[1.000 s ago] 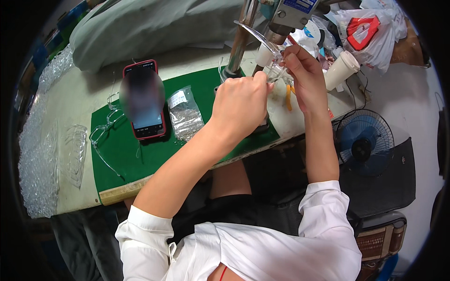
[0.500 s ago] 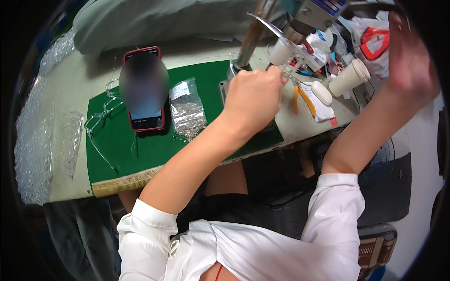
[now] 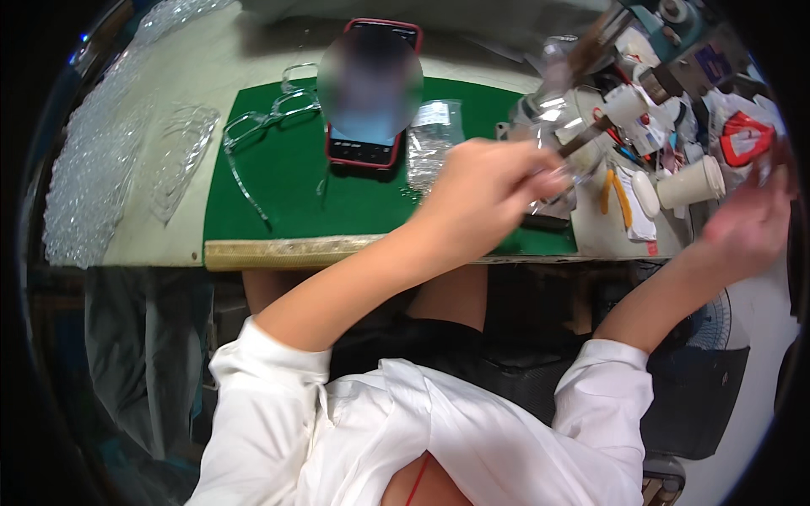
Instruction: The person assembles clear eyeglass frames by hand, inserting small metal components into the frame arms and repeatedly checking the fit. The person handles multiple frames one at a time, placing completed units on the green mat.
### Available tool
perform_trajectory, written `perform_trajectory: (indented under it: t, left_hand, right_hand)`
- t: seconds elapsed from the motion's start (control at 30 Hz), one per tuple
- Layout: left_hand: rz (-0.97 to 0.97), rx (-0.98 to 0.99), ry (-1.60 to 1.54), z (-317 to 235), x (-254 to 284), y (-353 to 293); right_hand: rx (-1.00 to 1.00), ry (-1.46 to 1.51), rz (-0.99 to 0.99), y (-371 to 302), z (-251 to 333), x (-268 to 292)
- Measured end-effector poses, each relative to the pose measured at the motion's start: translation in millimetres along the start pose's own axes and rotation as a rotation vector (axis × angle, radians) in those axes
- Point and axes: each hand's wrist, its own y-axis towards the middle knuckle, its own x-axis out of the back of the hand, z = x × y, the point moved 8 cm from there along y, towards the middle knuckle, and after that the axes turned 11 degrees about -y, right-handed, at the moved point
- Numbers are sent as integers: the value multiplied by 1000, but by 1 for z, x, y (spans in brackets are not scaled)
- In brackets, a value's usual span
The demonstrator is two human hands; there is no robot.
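My left hand (image 3: pixel 494 190) is closed in a pinch over the right part of the green mat, beside the base of a bench press (image 3: pixel 675 59). Between its fingers is a clear glasses frame (image 3: pixel 553 105), smeared by motion. At the far right, my right hand (image 3: pixel 751 223) is raised near the picture's rim, its fingers too blurred to read. Partly behind my left hand lies a clear bag (image 3: pixel 432 139) of small metal parts. Left of it, a red-cased phone (image 3: pixel 363 153) rests on the mat, next to another clear glasses frame (image 3: pixel 274 114).
The green mat (image 3: pixel 295 202) ends at a yellowish ruler strip (image 3: pixel 295 251) along the table edge. Bubble wrap (image 3: pixel 93 185) and clear plastic pieces (image 3: pixel 181 160) lie left. At right are yellow-handled pliers (image 3: pixel 623 198), a cream cup (image 3: pixel 692 183) and a red-and-white bag (image 3: pixel 747 139).
My view has swung, so the table sits higher and the press further right. My right hand has come down from the upper right. My left hand stays pinched, now lower beside the press.
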Motion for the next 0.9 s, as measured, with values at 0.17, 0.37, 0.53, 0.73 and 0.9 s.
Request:
perform_trajectory:
  t: [0.17, 0.37, 0.53, 0.73, 0.9]
  left_hand:
    - [-311, 145, 10, -48, 160, -158]
    - [-886, 311, -60, -79, 292, -268]
    - [-1004, 303, -196, -50, 315, -263]
    - [-1097, 284, -333, -26, 326, -248]
    - [-864, 654, -581, -7, 288, -229]
  right_hand:
    - [-448, -86, 320, -175, -54, -15]
    - [-551, -81, 448, -224, -61, -24]
    - [-491, -60, 463, -222, -49, -44]
    - [-532, -77, 495, -233, -50, -38]
    - [-538, -87, 511, -241, -50, -37]
